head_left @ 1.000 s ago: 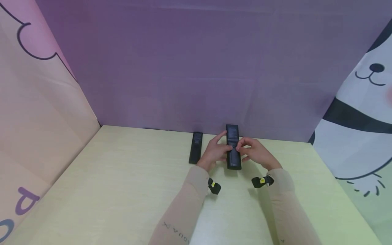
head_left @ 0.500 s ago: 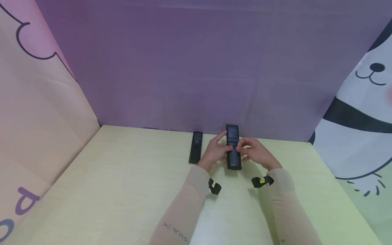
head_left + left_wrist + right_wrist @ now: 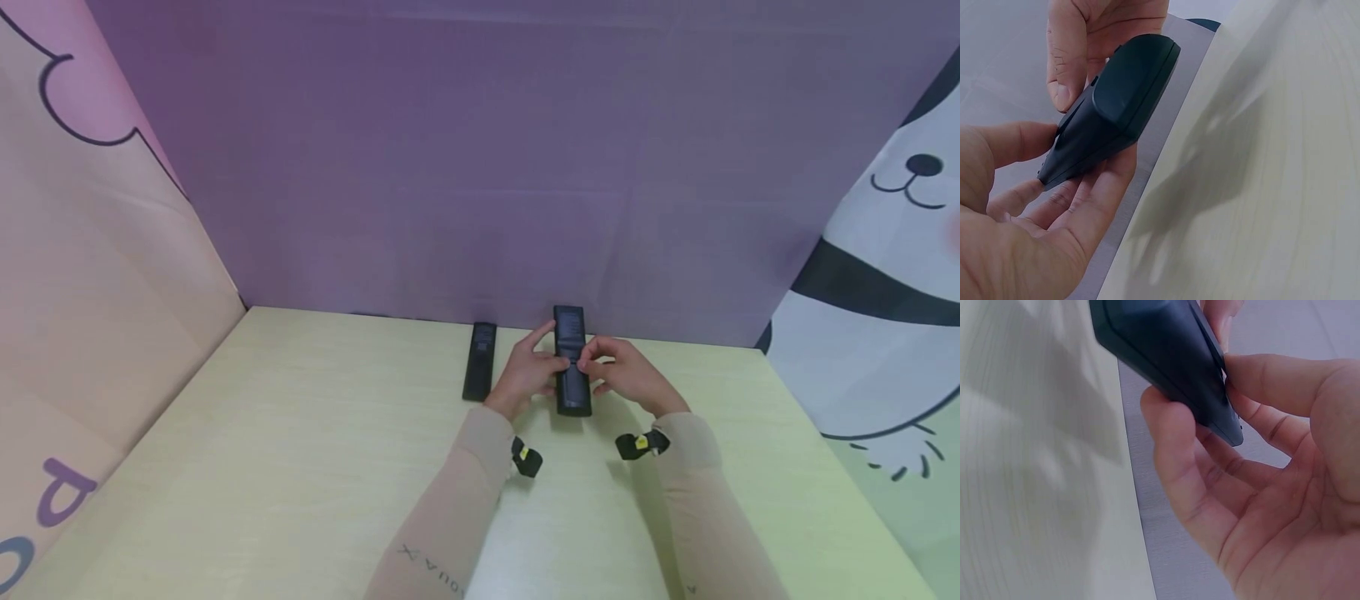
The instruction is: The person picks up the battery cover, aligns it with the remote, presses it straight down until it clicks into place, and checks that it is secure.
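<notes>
A black remote control (image 3: 573,393) is held above the table, its labelled back turned up. My left hand (image 3: 525,371) grips its left side, thumb on the back and fingers underneath, as the left wrist view shows. My right hand (image 3: 630,377) is at its right side, with thumb and fingers curled onto the middle of the back, by a seam across the casing. In the right wrist view, a thin edge of the casing (image 3: 1209,339) shows near the right thumb; whether it is lifted I cannot tell. The remote's button side is hidden.
A second, slimmer black remote (image 3: 480,362) lies on the pale wooden table (image 3: 315,433), just left of my left hand. Close behind both remotes rises a purple backdrop (image 3: 450,167). Printed panels flank the table, with a panda (image 3: 885,350) on the right one.
</notes>
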`<state>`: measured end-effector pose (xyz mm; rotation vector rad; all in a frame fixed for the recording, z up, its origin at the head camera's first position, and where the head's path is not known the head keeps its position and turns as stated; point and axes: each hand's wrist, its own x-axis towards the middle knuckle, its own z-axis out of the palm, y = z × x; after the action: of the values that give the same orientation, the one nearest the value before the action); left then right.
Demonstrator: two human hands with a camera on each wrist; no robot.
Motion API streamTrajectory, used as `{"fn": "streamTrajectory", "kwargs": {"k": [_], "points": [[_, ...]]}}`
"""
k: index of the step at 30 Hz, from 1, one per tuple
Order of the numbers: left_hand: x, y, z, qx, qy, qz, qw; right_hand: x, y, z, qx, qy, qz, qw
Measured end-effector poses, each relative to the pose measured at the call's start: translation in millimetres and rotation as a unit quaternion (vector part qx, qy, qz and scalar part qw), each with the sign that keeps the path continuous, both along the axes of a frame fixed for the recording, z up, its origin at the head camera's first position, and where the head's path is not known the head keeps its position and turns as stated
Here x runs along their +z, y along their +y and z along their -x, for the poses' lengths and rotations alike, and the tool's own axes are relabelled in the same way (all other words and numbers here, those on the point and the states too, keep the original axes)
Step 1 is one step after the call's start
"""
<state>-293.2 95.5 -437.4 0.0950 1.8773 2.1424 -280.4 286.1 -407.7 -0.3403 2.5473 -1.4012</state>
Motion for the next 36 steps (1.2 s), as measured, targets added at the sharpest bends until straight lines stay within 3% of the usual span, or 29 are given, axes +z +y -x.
{"fn": "streamTrajectory", "kwargs": {"k": [13, 36], "points": [[3.7, -0.4, -4.0, 0.005, 0.002, 0.014, 0.9999, -5.3, 0.7, 2.9, -0.002, 0.006, -0.009, 1.000], [-2.1, 3.7, -1.6, 0.016, 0.011, 0.026, 0.9995, -7.3, -2.4, 2.2, -0.012, 0.013, -0.025, 1.000]]}}
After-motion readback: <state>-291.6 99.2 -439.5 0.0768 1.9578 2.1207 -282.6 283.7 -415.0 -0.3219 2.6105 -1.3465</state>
